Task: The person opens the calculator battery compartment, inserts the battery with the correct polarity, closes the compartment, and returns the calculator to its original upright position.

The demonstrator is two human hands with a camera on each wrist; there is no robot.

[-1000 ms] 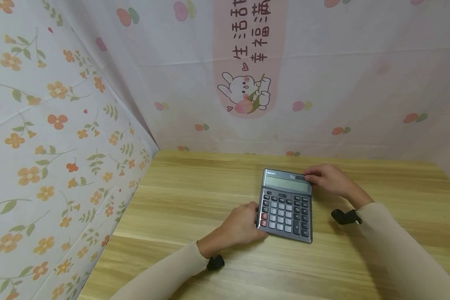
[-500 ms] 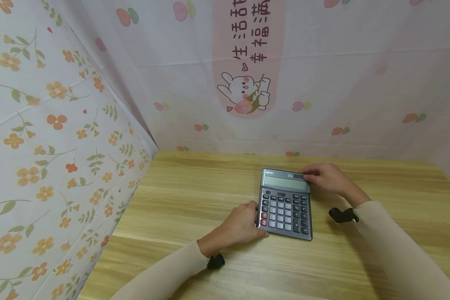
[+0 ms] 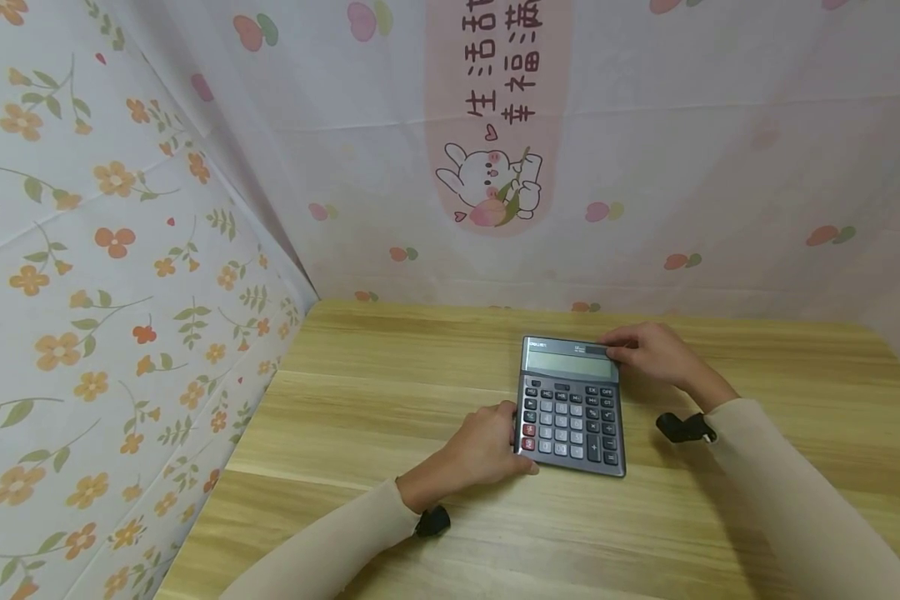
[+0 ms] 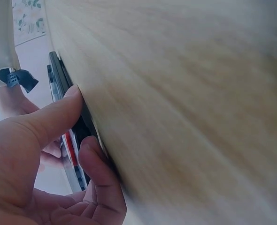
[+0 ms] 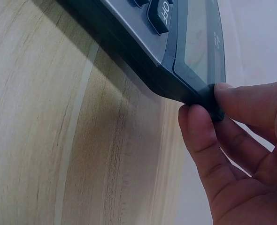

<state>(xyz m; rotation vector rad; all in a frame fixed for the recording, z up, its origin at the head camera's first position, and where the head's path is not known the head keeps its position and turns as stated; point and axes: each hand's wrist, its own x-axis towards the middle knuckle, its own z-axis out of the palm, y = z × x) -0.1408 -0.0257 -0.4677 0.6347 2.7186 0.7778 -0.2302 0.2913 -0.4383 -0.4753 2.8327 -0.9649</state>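
A dark grey desk calculator (image 3: 562, 364) lies face up on the wooden table, turned slightly, with its display at the far end. At its near left corner, my left hand (image 3: 476, 450) holds the edge. The left wrist view shows the thumb (image 4: 58, 115) and a curled finger against the calculator's dark side (image 4: 59, 75); the other fingertips are partly hidden. My right hand (image 3: 656, 358) pinches the far right corner. In the right wrist view, its thumb (image 5: 244, 101) is on top, near the display, and a finger (image 5: 202, 136) presses from the side or below.
The wood-grain table (image 3: 360, 392) meets a printed cloth (image 3: 345, 167) behind and a flowered cloth (image 3: 120, 333) at the left. A black wrist device (image 3: 684, 427) is by the right cuff, another black piece (image 3: 432, 522) by the left cuff.
The calculator has turned slightly counter-clockwise, its far end shifting a little left. My right hand has moved slightly left and away with it; my left hand has stayed nearly in place.
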